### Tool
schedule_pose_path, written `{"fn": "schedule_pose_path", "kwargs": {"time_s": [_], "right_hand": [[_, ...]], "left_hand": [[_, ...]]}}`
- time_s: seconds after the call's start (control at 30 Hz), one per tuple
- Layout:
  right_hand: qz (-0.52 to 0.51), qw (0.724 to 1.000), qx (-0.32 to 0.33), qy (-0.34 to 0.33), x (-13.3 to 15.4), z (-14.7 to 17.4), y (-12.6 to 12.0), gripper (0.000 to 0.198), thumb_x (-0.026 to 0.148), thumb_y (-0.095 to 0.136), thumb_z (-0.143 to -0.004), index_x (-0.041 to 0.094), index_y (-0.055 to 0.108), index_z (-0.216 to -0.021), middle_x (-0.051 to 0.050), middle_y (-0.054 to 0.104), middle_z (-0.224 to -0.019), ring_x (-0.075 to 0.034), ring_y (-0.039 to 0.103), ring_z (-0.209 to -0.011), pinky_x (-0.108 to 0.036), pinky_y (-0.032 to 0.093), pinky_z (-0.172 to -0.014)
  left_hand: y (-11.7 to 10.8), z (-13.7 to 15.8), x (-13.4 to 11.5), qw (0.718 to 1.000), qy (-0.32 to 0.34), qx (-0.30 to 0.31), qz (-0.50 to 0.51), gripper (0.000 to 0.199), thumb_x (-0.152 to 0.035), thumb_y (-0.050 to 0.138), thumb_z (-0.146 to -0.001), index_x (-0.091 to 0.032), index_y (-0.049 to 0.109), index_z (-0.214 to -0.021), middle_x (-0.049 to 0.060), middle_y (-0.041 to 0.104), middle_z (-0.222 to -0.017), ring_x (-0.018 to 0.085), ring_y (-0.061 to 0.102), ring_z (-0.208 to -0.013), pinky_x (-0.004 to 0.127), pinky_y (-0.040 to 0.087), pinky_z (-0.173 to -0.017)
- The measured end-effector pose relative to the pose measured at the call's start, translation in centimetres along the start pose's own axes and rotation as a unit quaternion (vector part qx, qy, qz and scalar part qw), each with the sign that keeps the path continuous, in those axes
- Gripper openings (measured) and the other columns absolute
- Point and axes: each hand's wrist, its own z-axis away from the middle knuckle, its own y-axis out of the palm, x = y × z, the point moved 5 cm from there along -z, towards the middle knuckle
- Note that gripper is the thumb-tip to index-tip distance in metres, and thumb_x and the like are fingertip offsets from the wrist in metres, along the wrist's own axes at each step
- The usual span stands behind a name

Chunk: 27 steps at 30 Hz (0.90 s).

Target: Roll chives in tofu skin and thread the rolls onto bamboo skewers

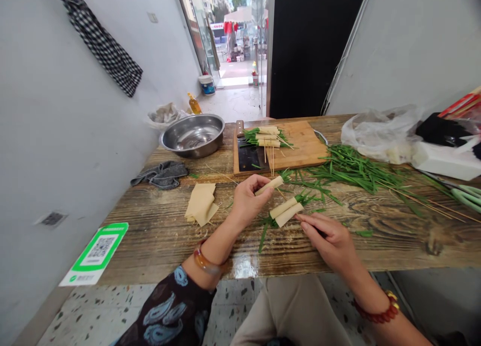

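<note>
My left hand (250,198) is closed around a tofu-skin roll (271,185) with green chives sticking out of its end, held just over the wooden table. Two more such rolls (287,211) lie side by side in front of me, with chives poking out at both ends. My right hand (330,238) is pinched at the right edge of the nearer roll, on what looks like a thin skewer, mostly hidden by the fingers. Left of my left hand lies a small stack of tofu-skin sheets (202,202).
A cutting board (298,140) holds several skewered rolls and a cleaver (250,158). Loose chives (356,168) spread to the right, near plastic bags (383,130). A steel basin (193,135) and a grey cloth (161,175) are at left.
</note>
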Motion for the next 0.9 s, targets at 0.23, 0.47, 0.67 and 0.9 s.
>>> {"fn": "schedule_pose_path", "kwargs": {"time_s": [0.23, 0.47, 0.67, 0.9], "right_hand": [[0.001, 1.000, 0.000, 0.005, -0.01, 0.08, 0.01, 0.025, 0.027, 0.052, -0.089, 0.021, 0.073, -0.101, -0.004, 0.064, -0.070, -0.015, 0.059, -0.065, -0.027, 0.049, -0.059], [-0.010, 1.000, -0.005, 0.006, -0.07, 0.20, -0.08, 0.024, 0.026, 0.054, -0.088, 0.020, 0.074, -0.099, -0.005, 0.065, -0.072, -0.015, 0.061, -0.066, -0.027, 0.050, -0.061], [-0.005, 1.000, -0.002, 0.005, 0.18, 0.11, -0.08, 0.024, 0.027, 0.053, -0.088, 0.021, 0.074, -0.100, -0.004, 0.064, -0.070, -0.015, 0.060, -0.064, -0.027, 0.049, -0.060], [0.005, 1.000, -0.009, 0.006, 0.02, 0.03, -0.04, 0.025, 0.029, 0.053, -0.088, 0.021, 0.074, -0.098, -0.004, 0.065, -0.069, -0.015, 0.059, -0.064, -0.027, 0.049, -0.059]], "left_hand": [[-0.04, 0.02, -0.08, 1.000, -0.007, -0.001, 0.008, 0.015, -0.028, 0.066, -0.072, -0.015, 0.063, -0.079, 0.000, 0.062, -0.072, 0.010, 0.052, -0.064, 0.022, 0.039, -0.060], [-0.15, -0.02, 0.05, 1.000, -0.008, -0.013, 0.018, 0.015, -0.029, 0.067, -0.071, -0.015, 0.063, -0.078, 0.000, 0.062, -0.071, 0.010, 0.052, -0.063, 0.022, 0.040, -0.061], [-0.11, -0.01, 0.10, 1.000, -0.004, -0.010, 0.009, 0.013, -0.026, 0.067, -0.072, -0.015, 0.063, -0.079, 0.000, 0.063, -0.072, 0.010, 0.054, -0.064, 0.021, 0.041, -0.060], [-0.02, 0.17, -0.16, 1.000, -0.001, -0.006, 0.004, 0.012, -0.025, 0.066, -0.072, -0.016, 0.063, -0.079, -0.001, 0.063, -0.071, 0.010, 0.054, -0.064, 0.021, 0.041, -0.061]]}}
